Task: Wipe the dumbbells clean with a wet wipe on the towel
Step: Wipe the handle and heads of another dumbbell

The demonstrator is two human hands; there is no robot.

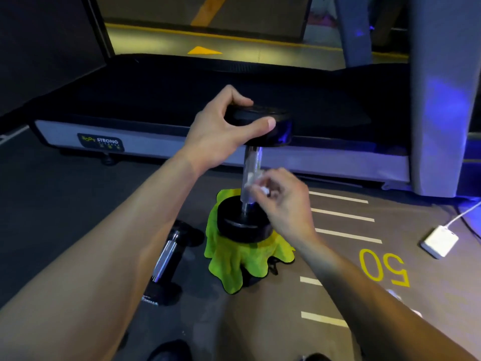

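The upper black round head of an upright black dumbbell with a chrome handle [253,162] is gripped by the left hand [221,136], thumb on the near edge and fingers curled over the far side. A small crumpled white wet wipe [253,182] is pinched in the fingers of the right hand [283,201] and pressed against the chrome handle, about midway up. The dumbbell is stood on end, its lower head resting on a bright yellow-green cloth towel [234,259] that is draped over a low dark object, most of which is hidden. Just left of the towel, a second black dumbbell with a chrome bar [166,259] is laid on the dark floor. Behind the hands, a grey-sided treadmill with a black belt [156,105] is seen. To the right, a white power adapter [440,241] with a white cable is lying on floor marked with white lines and a yellow "50".
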